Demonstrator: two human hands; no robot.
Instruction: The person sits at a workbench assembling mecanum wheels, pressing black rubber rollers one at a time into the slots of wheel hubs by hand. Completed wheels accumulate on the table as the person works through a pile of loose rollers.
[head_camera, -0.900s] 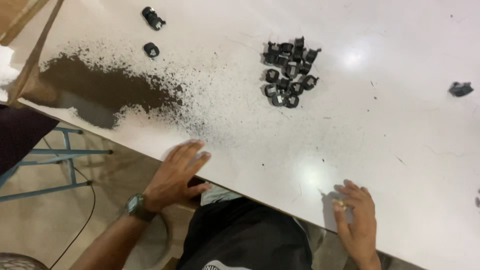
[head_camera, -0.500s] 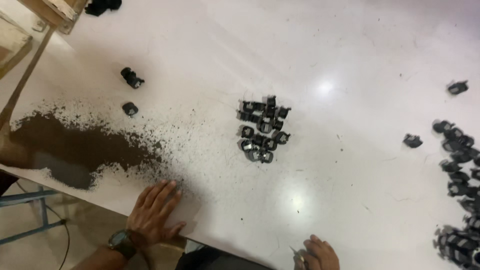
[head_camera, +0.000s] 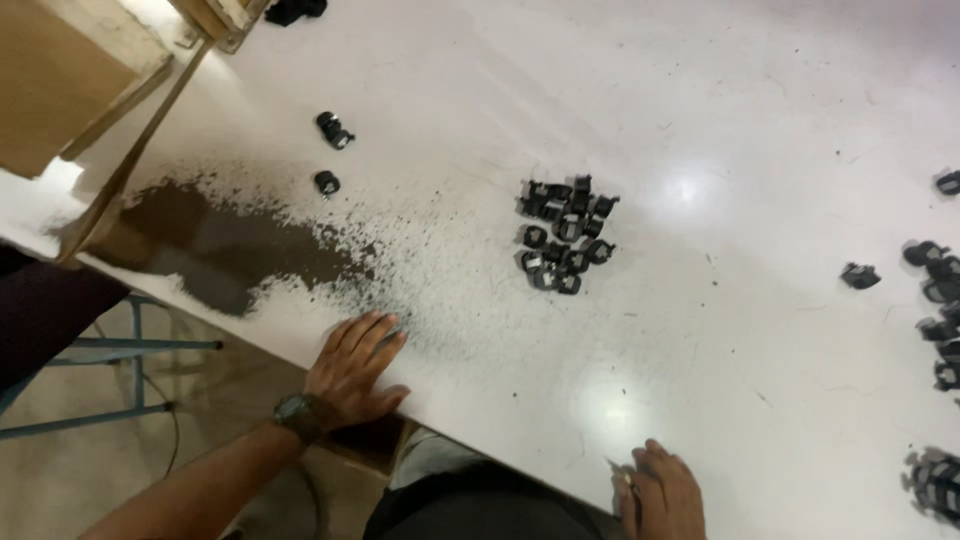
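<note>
The left hand (head_camera: 352, 365) lies flat and open on the white table's (head_camera: 700, 120) edge, holding nothing; dark brown spilled powder (head_camera: 225, 245) lies just beside its fingertips. The right hand (head_camera: 662, 492) rests at the near edge, fingers curled; whether it grips anything is unclear.

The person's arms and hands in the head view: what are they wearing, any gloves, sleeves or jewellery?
No gloves: both hands are bare. The left hand has a dark wristwatch with a round face and a dark strap at the wrist, and the forearm behind it is bare, with no sleeve in sight. The right hand shows only in part at the lower edge; no ring, watch or sleeve can be seen on it.
</note>
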